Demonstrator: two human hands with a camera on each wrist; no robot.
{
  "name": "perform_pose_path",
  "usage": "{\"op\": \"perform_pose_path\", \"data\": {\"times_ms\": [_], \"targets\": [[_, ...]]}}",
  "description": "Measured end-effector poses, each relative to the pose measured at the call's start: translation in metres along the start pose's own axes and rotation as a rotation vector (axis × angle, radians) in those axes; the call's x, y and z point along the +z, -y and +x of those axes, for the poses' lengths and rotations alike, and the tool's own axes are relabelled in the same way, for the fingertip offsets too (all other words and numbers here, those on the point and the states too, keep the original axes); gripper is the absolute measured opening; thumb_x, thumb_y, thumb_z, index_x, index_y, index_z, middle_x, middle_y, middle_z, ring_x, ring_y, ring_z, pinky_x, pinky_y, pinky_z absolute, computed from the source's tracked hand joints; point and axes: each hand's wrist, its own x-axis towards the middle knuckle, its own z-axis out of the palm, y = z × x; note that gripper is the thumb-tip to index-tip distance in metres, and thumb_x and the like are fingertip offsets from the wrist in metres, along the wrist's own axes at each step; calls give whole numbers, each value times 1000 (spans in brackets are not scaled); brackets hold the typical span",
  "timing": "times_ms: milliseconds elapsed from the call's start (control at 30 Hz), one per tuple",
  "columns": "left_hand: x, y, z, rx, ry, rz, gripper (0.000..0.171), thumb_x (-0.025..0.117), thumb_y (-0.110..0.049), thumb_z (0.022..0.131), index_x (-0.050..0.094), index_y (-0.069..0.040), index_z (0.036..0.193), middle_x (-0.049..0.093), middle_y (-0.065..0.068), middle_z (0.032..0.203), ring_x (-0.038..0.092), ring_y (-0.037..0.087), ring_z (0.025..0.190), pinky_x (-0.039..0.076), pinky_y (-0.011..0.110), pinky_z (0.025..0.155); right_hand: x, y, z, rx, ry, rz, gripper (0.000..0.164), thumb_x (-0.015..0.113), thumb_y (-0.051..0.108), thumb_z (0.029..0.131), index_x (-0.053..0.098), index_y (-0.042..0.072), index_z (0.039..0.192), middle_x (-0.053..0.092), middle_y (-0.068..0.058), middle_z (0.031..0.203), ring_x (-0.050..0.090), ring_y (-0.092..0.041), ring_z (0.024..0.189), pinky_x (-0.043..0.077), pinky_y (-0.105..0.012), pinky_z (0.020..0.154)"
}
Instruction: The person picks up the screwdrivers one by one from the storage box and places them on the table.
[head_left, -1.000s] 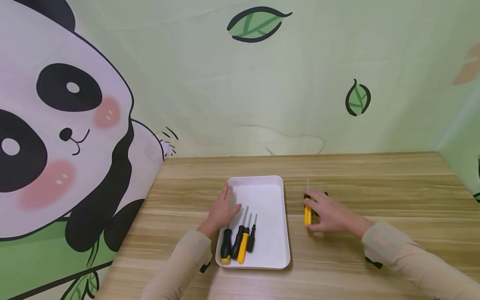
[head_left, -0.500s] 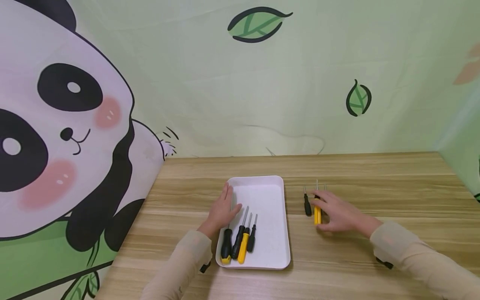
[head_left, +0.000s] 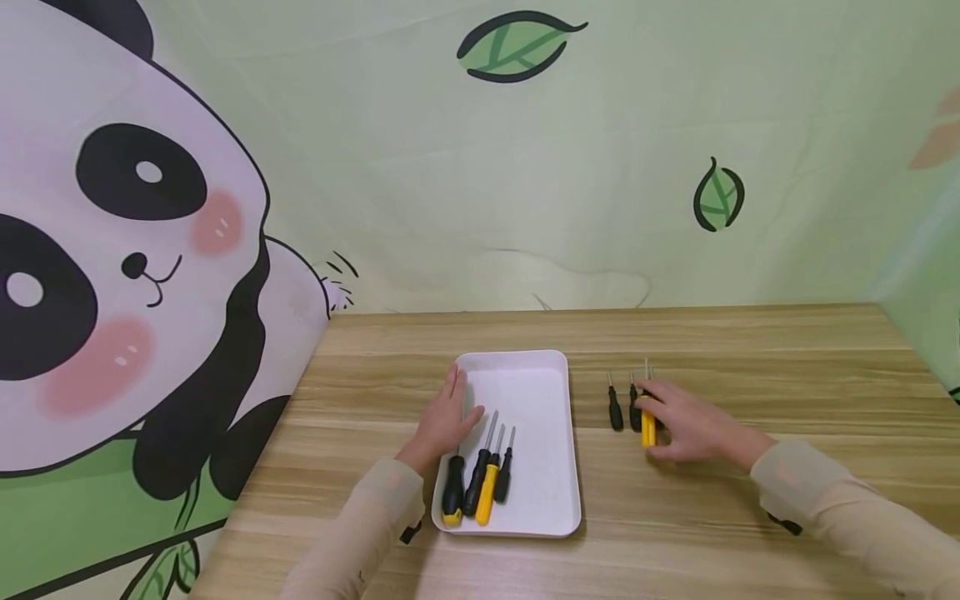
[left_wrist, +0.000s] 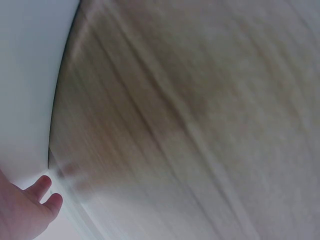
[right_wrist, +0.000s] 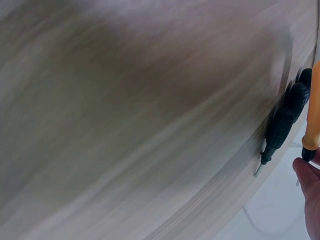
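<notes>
Head cam: left hand [head_left: 442,421] rests straight-fingered along the white tray's [head_left: 536,467] left edge, four screwdrivers [head_left: 487,492] lying by its near left corner. Right hand [head_left: 693,425] pinches a yellow-handled screwdriver [head_left: 648,429] past the right edge, next to black screwdrivers [head_left: 616,412] on the tabletop [head_left: 675,525]. Left wrist cam just catches that hand beside the tray. Right wrist cam: the pinch is at the handle's black collar [right_wrist: 307,154].

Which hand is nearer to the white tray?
Left: the left hand is at the left edge of the tray; the right hand, off to its right, holds a yellow screwdriver.
</notes>
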Motion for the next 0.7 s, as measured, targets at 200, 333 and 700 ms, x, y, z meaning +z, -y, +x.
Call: {"op": "perform_pose_path", "data": {"times_ms": [200,333,700], "targets": [[0,1,0,-1,2,5,74,43,-42,89,11,-1,141,2,14,149,25,30,132,28,40,104,-2,-5,-4,28,24,2,63,68,40,68,54,1,115,38,-23,133,38,-39,120,37,-51,94],[0,0,0,-5,1,4,74,44,-42,89,11,-1,141,3,14,149,25,29,132,28,40,105,-2,-9,-6,54,45,6,64,68,41,69,52,2,118,37,-24,134,37,-40,120,36,-52,95],[-2,-2,0,-17,3,-4,74,45,-41,89,12,-2,141,2,12,150,26,29,131,29,41,104,-3,-18,-11,33,18,-11,61,70,38,66,55,1,112,41,-23,130,41,-39,117,38,-51,93]]}}
